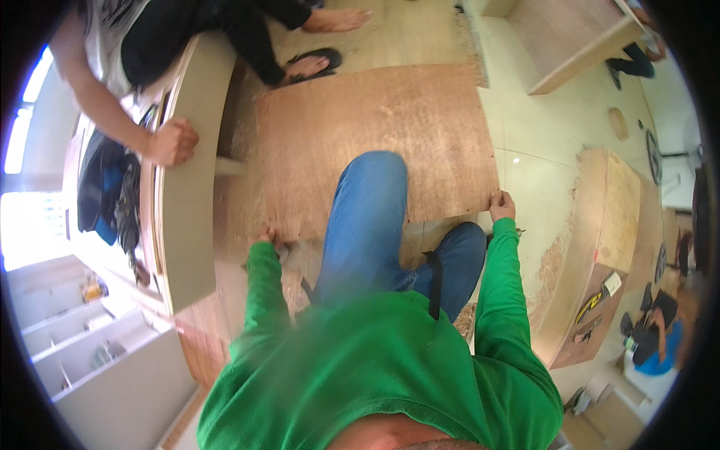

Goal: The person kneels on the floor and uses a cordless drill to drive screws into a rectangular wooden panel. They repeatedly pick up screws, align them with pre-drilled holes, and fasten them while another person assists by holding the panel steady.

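Observation:
A reddish-brown plywood sheet (pixel 442 135) lies in front of me, with my jeans-clad knee over its near part. At its near left corner, my left hand (pixel 266 236) has its fingers closed on the edge; part of that hand is hidden by the green cuff. My right hand (pixel 502 205) pinches the near right corner, thumb on top. Both forearms reach out in green sleeves on either side of my legs.
At left stands a long wooden cabinet (pixel 191 172) with another person's fist (pixel 174 142) on it. That person's sandalled foot (pixel 307 66) is by the sheet's far edge. A wooden box (pixel 607 217) with tools is at right; an open wooden case (pixel 562 45) stands far right.

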### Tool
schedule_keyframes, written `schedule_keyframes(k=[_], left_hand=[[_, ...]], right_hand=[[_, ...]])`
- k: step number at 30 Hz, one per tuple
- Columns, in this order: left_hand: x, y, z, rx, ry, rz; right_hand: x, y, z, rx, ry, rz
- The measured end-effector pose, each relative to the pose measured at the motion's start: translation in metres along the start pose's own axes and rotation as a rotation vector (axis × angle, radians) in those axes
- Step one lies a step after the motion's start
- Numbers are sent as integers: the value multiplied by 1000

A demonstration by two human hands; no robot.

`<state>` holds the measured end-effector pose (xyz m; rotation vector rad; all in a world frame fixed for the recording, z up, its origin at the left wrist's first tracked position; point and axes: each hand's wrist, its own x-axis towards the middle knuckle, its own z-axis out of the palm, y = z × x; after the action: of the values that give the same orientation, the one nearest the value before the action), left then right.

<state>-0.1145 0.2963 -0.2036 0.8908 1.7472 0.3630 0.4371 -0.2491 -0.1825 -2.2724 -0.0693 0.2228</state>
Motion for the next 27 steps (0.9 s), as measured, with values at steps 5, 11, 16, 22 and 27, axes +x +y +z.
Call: schedule_keyframes(k=[5,11,16,22,27], left_hand=[[-22,2,19,-77,-179,99],[-24,-6,38,-3,-273,138],[-31,1,65,127,-360,113],[-21,65,94,334,-380,279],[-39,137,173,494,-194,650]], right_hand=[[5,-19,-17,-140,85,45],[26,-32,-39,-243,87,140],[36,-39,-52,-360,139,215],[-35,-56,-17,-403,406,86],[-185,-51,-10,-478,213,180]])
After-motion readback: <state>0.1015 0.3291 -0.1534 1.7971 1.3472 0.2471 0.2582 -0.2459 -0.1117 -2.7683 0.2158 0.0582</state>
